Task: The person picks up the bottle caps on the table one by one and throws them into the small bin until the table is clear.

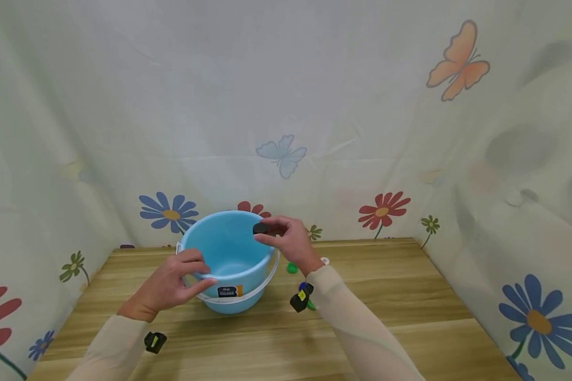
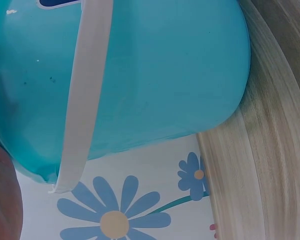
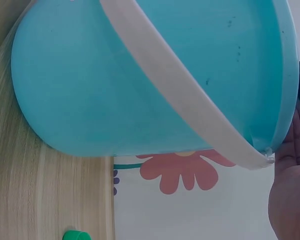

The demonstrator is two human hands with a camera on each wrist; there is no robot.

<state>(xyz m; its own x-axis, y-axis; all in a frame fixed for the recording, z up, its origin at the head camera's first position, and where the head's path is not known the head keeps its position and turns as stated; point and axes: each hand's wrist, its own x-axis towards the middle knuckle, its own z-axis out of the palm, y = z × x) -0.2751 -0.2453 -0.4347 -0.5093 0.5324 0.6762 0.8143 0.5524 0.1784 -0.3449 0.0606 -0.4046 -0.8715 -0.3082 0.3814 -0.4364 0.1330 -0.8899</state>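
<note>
Wooden tabletop (image 1: 248,349), our left hand (image 1: 173,280) gripping a blue bucket (image 1: 231,243), right hand (image 1: 291,241) pinching a black piece (image 1: 259,228) above it

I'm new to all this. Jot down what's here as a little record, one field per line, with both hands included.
Container: light-blue bucket, upright, with a white handle hanging down its outside
Surface: wood-grain table
Left hand: grips the bucket's near rim, its thumb outside
Right hand: holds a small black object between thumb and fingers, near the right side of the rim
Beside bucket: green piece and white piece, to its right
Backdrop: pale, with printed flowers and butterflies
Unclear: what the black object is
</note>
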